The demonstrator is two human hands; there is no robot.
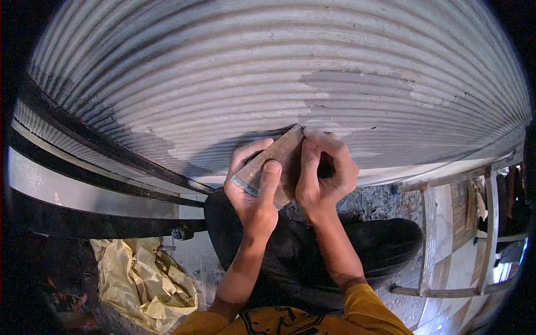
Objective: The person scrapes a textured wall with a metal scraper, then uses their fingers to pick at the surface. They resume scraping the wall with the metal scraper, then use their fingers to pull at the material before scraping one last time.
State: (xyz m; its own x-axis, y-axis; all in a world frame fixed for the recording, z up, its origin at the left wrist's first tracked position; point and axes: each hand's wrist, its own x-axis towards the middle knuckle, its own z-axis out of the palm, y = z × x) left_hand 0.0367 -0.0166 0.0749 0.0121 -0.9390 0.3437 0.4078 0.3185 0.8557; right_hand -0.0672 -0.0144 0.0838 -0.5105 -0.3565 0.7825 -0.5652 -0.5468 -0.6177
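Observation:
A flat, brown, roughly rectangular piece (276,159) with worn grey edges is gripped in my left hand (257,184), the thumb lying across its face. Its exact kind does not show. My right hand (329,167) is closed in a pinch, thumb and index finger meeting at the upper corner of the piece. Whatever those fingertips hold is too small to make out. Just beyond both hands is a grey-white ribbed panel (234,89), with uneven darker patches (357,84) where the surface layer looks peeled.
Dark metal bars (106,223) run along the left. Crumpled gold-coloured sheeting (142,279) lies on the floor at lower left. A metal ladder-like frame (429,240) is at right, near grey scraps (379,204) on the floor. My dark-clothed legs (368,245) are folded below the hands.

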